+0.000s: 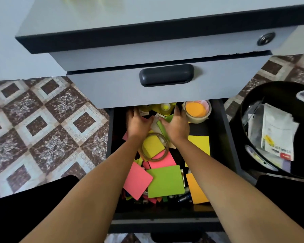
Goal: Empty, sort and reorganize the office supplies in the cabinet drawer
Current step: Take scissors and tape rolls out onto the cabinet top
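- Fingers (132, 112) of the left hand (139, 122) and the right hand (178, 125) are straight and slightly apart, clamped on nothing. The tips are shadowed under the upper drawer front (165, 92).
- The palms face each other across a heap of paper slips (154, 125) at the back of the open drawer (111, 155). It touches both hands, and neither is nearer.
- One green strip (162, 129) runs roughly front to back along the right thumb edge.
- The tape roll (197, 111) sits just beside the right hand; the thin tape ring (165, 146) lies between the wrists.
- We judge a two-handed scoop towards us comes next. Emptying has barely begun.
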Demonstrator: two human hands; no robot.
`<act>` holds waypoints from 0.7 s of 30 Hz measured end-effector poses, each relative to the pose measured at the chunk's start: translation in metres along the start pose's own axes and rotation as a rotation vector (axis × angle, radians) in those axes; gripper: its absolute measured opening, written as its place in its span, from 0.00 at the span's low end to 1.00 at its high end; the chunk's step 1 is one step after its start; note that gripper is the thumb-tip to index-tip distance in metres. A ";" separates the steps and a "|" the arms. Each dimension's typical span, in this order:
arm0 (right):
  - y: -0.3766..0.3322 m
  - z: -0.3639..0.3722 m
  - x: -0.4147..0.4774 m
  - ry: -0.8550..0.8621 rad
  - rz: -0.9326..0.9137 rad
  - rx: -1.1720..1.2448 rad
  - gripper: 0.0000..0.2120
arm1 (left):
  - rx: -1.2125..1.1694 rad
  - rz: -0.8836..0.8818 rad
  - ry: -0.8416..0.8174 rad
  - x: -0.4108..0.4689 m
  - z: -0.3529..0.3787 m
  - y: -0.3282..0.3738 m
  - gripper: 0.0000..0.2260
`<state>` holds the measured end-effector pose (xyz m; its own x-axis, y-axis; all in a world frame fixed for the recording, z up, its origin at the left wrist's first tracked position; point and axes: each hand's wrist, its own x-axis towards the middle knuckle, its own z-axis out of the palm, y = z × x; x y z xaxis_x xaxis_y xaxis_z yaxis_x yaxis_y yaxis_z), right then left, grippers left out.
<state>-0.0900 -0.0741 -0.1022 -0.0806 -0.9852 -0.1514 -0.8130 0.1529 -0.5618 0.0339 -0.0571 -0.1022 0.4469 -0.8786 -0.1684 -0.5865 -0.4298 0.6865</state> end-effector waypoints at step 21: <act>-0.014 0.011 0.003 0.077 0.158 0.009 0.27 | 0.129 -0.128 0.079 0.016 0.014 0.000 0.32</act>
<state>-0.0725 -0.0779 -0.1039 -0.2514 -0.9518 -0.1757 -0.7816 0.3067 -0.5432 0.0313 -0.0745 -0.1147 0.5719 -0.7983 -0.1887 -0.6008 -0.5643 0.5663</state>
